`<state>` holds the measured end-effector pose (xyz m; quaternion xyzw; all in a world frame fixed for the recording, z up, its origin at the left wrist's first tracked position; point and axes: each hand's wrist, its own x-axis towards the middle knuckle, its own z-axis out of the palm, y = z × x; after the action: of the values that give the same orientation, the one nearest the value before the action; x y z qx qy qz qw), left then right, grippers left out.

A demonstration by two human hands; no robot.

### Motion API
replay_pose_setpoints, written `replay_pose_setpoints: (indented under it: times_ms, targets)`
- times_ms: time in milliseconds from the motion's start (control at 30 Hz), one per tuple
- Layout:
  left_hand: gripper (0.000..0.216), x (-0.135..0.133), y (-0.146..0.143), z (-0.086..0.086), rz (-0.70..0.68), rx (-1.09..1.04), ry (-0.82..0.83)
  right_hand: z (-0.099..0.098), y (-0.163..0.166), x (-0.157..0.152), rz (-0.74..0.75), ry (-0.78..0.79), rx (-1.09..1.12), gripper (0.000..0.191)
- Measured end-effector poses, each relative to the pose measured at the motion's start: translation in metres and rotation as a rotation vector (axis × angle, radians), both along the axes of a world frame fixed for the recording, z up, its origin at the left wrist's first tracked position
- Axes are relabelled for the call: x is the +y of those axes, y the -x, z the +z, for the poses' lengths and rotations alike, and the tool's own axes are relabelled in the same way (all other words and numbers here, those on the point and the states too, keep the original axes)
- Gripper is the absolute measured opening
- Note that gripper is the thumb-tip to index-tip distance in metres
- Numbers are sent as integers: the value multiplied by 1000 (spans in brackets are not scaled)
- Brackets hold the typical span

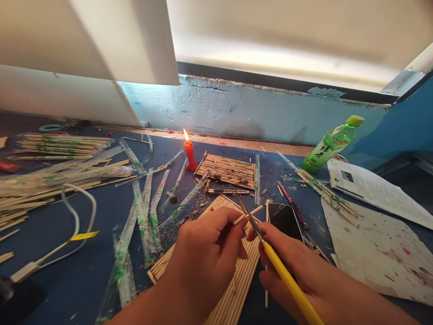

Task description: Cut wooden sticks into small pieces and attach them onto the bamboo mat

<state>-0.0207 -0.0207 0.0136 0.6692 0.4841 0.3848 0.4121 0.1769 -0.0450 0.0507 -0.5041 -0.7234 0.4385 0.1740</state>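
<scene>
My left hand [206,253] is closed in a pinch on a thin wooden stick [248,214] that points right. My right hand [291,262] grips a craft knife with a yellow handle [291,284]; its blade [248,216] meets the stick's end. Both hands hover over a mat of glued sticks [237,289] on the blue table [84,271]. A black phone [286,219] lies just beyond my right hand.
A lit red candle [190,153] stands mid-table beside a second stick mat [228,170]. Empty chopstick wrappers [145,216] and stick bundles [57,144] cover the left. A white cable [76,216] loops at left. A green tea bottle [329,144] and papers [375,239] lie at right.
</scene>
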Motion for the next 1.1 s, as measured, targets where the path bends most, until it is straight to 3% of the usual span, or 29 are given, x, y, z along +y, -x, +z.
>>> replay_pose_setpoints:
  times_ms: [167, 300, 567, 667, 767, 967, 1100]
  targets:
    - [21, 0, 0, -1, 12, 55, -88, -4, 3, 1, -31, 6, 58, 25]
    - [18, 0, 0, -1, 13, 13, -28, -8, 4, 1, -35, 27, 65, 28]
    - [22, 12, 0, 9, -87, -625, 508, -8, -4, 4, -12, 83, 127, 43]
    - [23, 19, 2, 8, -160, -752, 650, -9, -7, 5, 1, 82, 128, 46]
    - [20, 21, 3, 8, -181, -744, 688, -8, -6, 6, 13, 49, 122, 39]
    - [17, 15, 1, 17, -107, -566, 584, -7, -5, 8, 58, -113, 64, 39]
    - [16, 11, 0, 16, -71, -490, 537, -10, -8, 8, 105, -116, 7, 38]
